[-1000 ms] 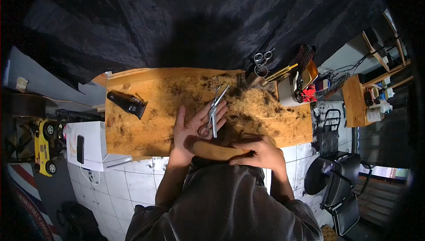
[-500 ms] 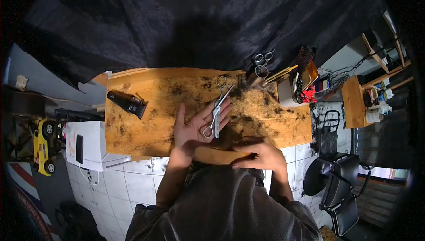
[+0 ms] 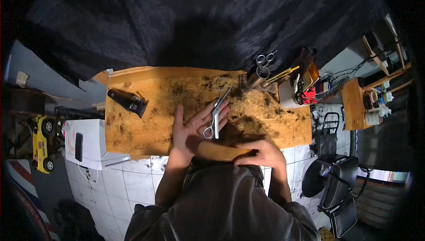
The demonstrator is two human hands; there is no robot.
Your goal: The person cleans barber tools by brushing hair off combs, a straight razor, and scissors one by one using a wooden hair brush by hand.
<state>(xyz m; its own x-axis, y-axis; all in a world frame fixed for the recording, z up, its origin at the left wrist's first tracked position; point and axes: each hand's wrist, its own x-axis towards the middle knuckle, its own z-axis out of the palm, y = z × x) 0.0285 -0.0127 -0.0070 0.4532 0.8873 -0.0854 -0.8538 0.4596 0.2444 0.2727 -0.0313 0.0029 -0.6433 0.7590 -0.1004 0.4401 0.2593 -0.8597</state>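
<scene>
My left hand [image 3: 190,128] is palm up over the table, fingers stretched out. Lying across those fingers is a pair of silver thinning scissors [image 3: 216,113], its blades spread and one toothed. One ring is near the palm, while the other extends past the fingertips. My right hand [image 3: 262,153] is closed around one end of a curved, tan, wooden-looking piece [image 3: 221,152], perhaps a brush handle. Its other end reaches the heel of my left hand; whether they touch, I cannot tell. My right fingers hide part of that piece.
Dark hair clippings cover much of the wooden table [image 3: 159,130]. A black hair clipper [image 3: 127,102] lies at its left. At the back right are a metal cup [image 3: 261,82] with scissors and a white holder [image 3: 290,95] of tools. A black chair [image 3: 338,183] stands right.
The tan piece has shifted slightly up and to the right with my right hand. My left hand and the scissors have moved only a little.
</scene>
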